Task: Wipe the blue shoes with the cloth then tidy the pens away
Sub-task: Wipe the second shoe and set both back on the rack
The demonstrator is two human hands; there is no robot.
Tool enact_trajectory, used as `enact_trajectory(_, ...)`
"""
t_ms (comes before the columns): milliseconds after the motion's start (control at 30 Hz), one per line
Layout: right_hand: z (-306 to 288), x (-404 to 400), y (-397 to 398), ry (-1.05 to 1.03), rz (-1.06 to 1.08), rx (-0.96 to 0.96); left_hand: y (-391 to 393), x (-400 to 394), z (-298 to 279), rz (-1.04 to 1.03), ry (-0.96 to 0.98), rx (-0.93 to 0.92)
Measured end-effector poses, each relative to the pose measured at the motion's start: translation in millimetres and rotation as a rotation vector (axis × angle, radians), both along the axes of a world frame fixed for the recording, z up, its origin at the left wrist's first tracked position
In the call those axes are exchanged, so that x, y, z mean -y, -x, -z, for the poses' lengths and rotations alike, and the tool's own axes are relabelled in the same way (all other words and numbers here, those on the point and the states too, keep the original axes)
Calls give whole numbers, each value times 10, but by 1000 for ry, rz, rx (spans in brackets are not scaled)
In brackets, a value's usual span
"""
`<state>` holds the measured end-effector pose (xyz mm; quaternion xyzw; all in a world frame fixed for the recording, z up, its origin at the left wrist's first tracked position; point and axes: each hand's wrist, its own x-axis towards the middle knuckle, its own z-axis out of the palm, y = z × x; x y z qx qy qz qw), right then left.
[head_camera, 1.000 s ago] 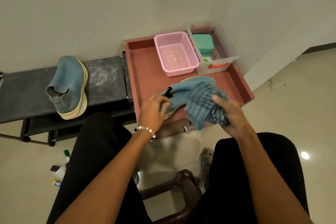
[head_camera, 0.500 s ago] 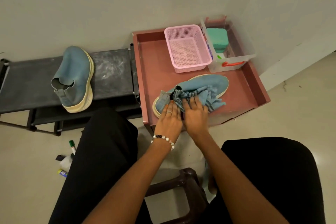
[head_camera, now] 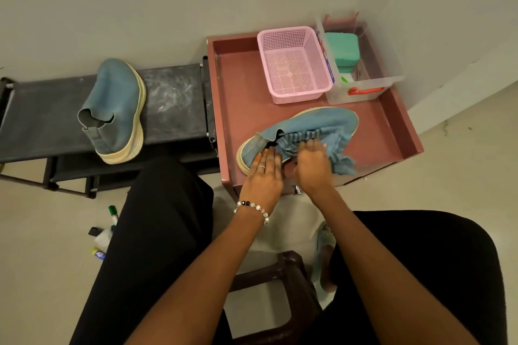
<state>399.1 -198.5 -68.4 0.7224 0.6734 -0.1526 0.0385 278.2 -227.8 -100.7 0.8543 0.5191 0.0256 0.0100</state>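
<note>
Blue slip-on shoe with a cream rubber sole [head_camera: 322, 120] lies on its side on the dusty-pink tray-top cabinet [head_camera: 241, 103], toe pointing right toward the back corner and heel near the front left edge. Its knit upper looks faded and a little dusty, and the collar gapes open, dark inside. A blue striped cloth [head_camera: 336, 148] is bunched over the middle of the shoe and trails off to the right onto the tray. The left hand [head_camera: 263, 173], with a ring and a beaded bracelet at the wrist, rests flat on the heel end with its fingers straight and close together. The right hand [head_camera: 312, 162] presses down on the cloth with its fingers spread; whether the thumb catches any fabric cannot be told.

The second blue shoe [head_camera: 117, 109] stands apart on the black fabric shoe rack [head_camera: 173, 98] to the left, tipped on its side with the cream sole facing right.

At the back of the tray sits a pink plastic mesh basket [head_camera: 294, 64] with nothing in it. Just beside it, a clear plastic box [head_camera: 364, 87] holds a green case [head_camera: 342, 49] and some smaller items, one of them red.

Several pens and markers [head_camera: 108, 232] lie on the pale floor beside the person's left leg.
</note>
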Motion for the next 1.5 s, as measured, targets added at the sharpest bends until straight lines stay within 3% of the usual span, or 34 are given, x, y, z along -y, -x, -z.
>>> enact_trajectory(67, -26, 112, -113, -52, -168, -238, 3, -8, 0, 10, 1, -3)
enact_trajectory(133, -50, 143, -420, -37, -278, -282, 14, 10, 20, 31, -45, -13)
enact_trajectory(233, 20, 31, -867, -76, -152, -46, 24, -14, 27, 17, -72, 11)
enact_trajectory(333, 78, 26, -673, -105, 8, 111, 6, -9, 20, -1, -45, -3)
enact_trajectory(433, 88, 16, -64, -67, 153, 42, 3, -11, 19, -10, -20, 19)
enact_trajectory(533, -16, 35, 112, -84, -32, -140, 40, -35, -13, 28, 2, -21)
enact_trajectory(633, -67, 110, -278, -88, -232, -333, 44, -38, -35, 58, -15, -37)
enact_trajectory(767, -95, -19, -896, -4, -51, 126, 34, -22, -42, 15, -7, 3)
enact_trajectory(867, -12, -67, -568, 57, 37, 250, 13, -6, -66, -1, 24, 11)
enact_trajectory(1000, 28, -47, 75, 21, -31, -3, 26, -36, -56, 11, 39, 4)
enact_trajectory(1133, -129, 93, -307, 9, -260, -320, 43, -29, -71, 54, 31, -50)
enact_trajectory(1200, -126, 39, -717, 36, -172, -212, 34, -34, -72, 38, 19, -30)
enact_trajectory(1333, -56, -42, -850, 3, 0, 241, 34, -28, -53, 6, 24, -16)
enact_trajectory(1400, 2, -44, -448, 16, 62, 243, 33, -23, -28, 9, 34, 6)
enact_trajectory(1500, 2, -43, 132, 30, 46, 51, 39, -49, -35, 5, 40, 18)
